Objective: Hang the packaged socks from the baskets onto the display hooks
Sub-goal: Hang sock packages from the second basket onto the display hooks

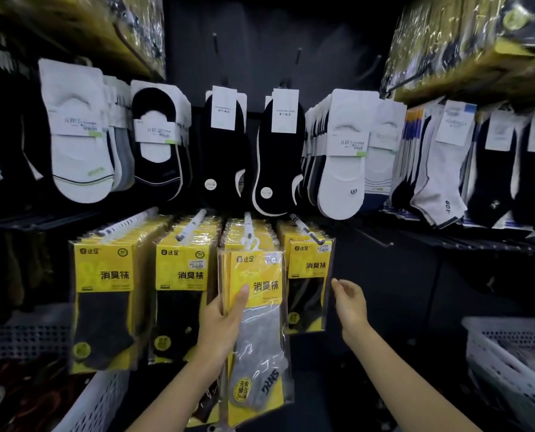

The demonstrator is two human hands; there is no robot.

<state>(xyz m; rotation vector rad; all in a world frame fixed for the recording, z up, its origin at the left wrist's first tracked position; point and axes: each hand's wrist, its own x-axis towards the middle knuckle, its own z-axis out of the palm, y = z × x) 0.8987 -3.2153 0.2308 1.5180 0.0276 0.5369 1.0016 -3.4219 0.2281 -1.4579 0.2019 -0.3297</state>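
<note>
Sock pack [260, 322] edge pinched by left hand [222, 322], right hand [350, 304] apart

A pack [261, 338] of grey socks was held in the left grip [222, 325], its hanger at a hook [248, 224] tip. The right grip [350, 302] was seen empty, fingers relaxed, just beside a hung stack [308, 275].

Yellow packs [104, 269], top: 达足
Yellow packs, middle: 消臭袜
Grey-sock pack [260, 338], round sticker: 无骨缝合
White sock [434, 188], toe: letters like "BOT", not certain
White cards [223, 109]: print too small to read
</note>
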